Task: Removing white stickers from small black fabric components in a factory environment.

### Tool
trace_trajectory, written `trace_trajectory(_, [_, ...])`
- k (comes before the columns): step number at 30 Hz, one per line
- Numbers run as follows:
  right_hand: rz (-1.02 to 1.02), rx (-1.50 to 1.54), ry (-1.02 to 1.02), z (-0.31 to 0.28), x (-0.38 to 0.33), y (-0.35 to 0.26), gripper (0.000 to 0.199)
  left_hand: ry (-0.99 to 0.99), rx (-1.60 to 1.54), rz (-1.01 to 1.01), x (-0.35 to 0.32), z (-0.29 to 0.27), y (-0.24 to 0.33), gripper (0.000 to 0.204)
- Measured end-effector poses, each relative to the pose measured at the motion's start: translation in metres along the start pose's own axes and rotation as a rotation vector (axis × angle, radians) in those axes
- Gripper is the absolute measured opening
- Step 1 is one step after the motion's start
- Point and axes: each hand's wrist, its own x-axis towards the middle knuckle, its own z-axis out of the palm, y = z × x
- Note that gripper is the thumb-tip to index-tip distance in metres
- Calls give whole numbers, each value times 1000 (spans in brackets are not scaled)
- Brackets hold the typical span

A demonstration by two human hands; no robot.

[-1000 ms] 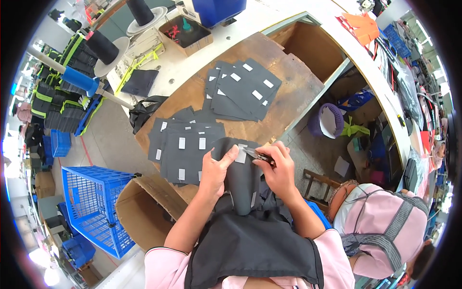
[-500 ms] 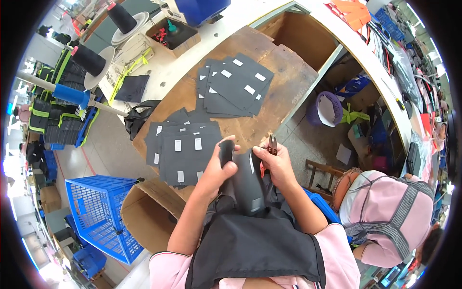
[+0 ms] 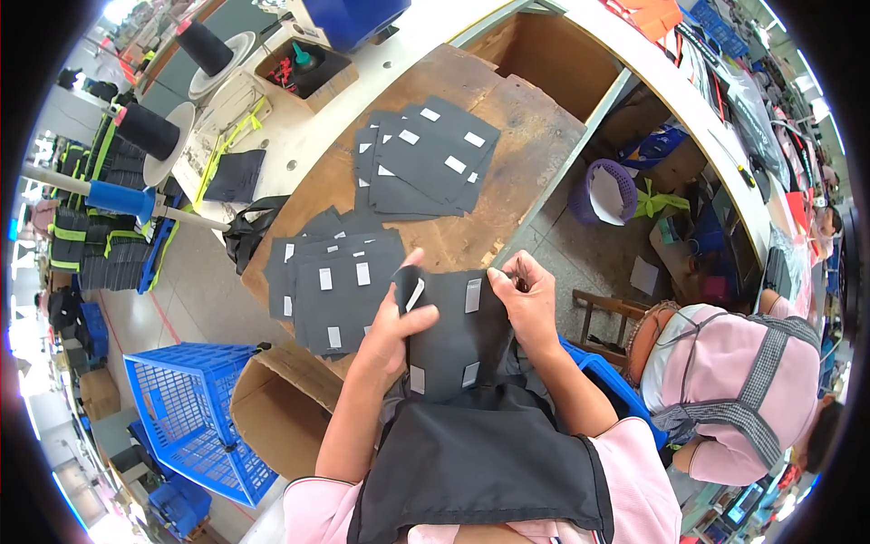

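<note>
Dark grey panel [image 3: 444, 337]: held in front of the black apron [image 3: 489, 453], between the left hand [image 3: 390, 328] and the right hand [image 3: 532, 306], at the near edge of the brown counter [image 3: 530, 172]; four white patches [image 3: 473, 296] are shown, one of them on the curled left edge.
Left-hand fingers: placed along the curled edge, with the thumb spread apart from them over the panel's face; whether the edge is firmly gripped cannot be told.
Right-hand fingers: clamped with the thumb on the panel's upper right corner; a small dark object is also tucked into this hand, too hidden to be identified.
Near pile [image 3: 349, 297]: stacked on the counter just beyond the left hand, made up of similar patched panels.
Far pile [image 3: 435, 172]: fanned out on the counter farther away.
Thread cones: two black ones, one [image 3: 204, 47] seen beyond the other [image 3: 147, 133], each set on a white disc.
Floor side, left: a cardboard box [image 3: 269, 390] placed beside a blue crate [image 3: 208, 358].
Right side: a purple basket [image 3: 579, 195] partly filled with white material; a co-worker [image 3: 725, 390] in a pink top is seen close by.
</note>
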Motion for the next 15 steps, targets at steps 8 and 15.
trace_trajectory(8, [101,21,-59,-4,2,-6,19,87,106,-210,6,14,-5,50])
trace_trajectory(15, [-642,-709,76,-8,-19,-24,31,188,-37,-160,-1,17,1,31])
